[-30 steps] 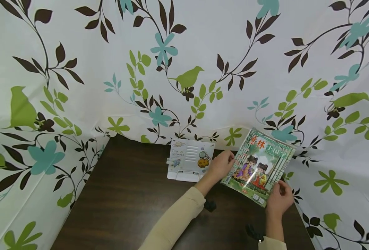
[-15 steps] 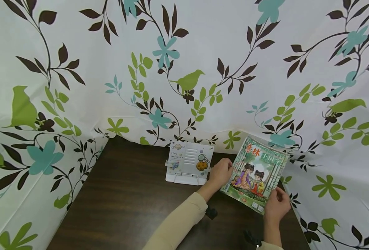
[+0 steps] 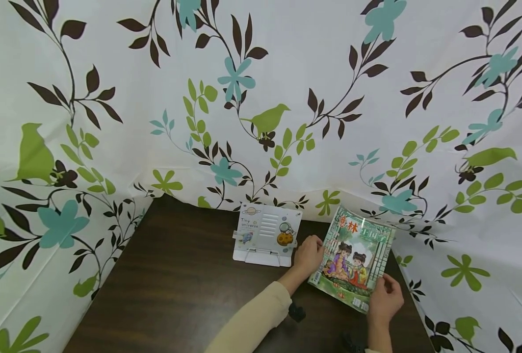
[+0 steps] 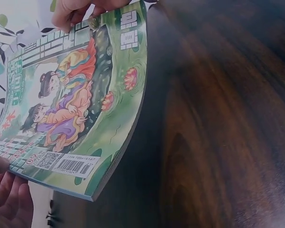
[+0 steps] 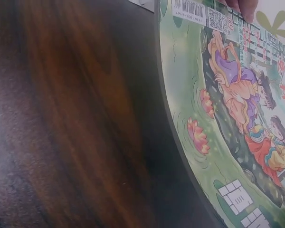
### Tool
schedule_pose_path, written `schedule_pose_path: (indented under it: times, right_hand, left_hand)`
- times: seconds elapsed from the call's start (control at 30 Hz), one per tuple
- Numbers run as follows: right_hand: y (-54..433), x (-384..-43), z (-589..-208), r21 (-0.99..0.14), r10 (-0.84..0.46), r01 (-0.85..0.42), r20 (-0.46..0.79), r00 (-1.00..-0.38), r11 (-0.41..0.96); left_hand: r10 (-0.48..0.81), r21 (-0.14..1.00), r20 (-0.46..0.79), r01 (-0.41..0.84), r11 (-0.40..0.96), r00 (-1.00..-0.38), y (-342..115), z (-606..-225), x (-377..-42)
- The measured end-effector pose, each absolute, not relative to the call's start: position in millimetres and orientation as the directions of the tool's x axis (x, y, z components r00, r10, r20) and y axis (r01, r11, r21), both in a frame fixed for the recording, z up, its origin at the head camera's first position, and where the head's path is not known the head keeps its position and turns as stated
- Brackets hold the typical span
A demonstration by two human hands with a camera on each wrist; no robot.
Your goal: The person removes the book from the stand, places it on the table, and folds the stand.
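Observation:
A green illustrated magazine (image 3: 353, 260) with two cartoon figures on its cover is held over the right part of the table, turned slightly clockwise. My left hand (image 3: 308, 254) pinches its left edge, thumb on the cover and fingers behind, as the left wrist view shows of that hand (image 4: 9, 194). On the opposite side my right hand (image 3: 385, 299) pinches the right edge low down. In both wrist views the magazine (image 4: 61, 104) bows a little, and its lower edge stands above the dark wood. Most of the right hand is out of its own wrist view.
A white stand (image 3: 267, 235) printed "Tiny universe" stands at the back of the dark wooden table (image 3: 177, 279), just left of my left hand. Behind and on both sides hangs a white curtain (image 3: 261, 162) with leaves and birds.
Both hands have brought the magazine down and to the left, closer to the white stand. The head view has also shifted slightly.

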State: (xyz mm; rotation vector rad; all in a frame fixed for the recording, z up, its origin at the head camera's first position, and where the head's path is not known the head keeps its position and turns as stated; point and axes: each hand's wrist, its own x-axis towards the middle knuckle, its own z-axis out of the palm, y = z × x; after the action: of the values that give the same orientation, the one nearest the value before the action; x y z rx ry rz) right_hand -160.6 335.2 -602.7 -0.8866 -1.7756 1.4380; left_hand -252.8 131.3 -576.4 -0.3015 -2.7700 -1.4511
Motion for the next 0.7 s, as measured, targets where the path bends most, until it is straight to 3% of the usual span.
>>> schedule_pose_path:
  times: [0.43, 0.7]
  right_hand:
    - [336, -160, -621, -0.957, 0.844, 0.183, 0.096, -0.527, 0.224]
    - [340, -162, -626, -0.949, 0.842, 0.232, 0.06, -0.536, 0.215]
  left_hand:
    - [0.151, 0.851, 0.003, 0.082, 0.519, -0.988, 139, -595, -249]
    - [0.208, 0.915, -0.047, 0.042, 0.401, -0.977, 137, -603, -251]
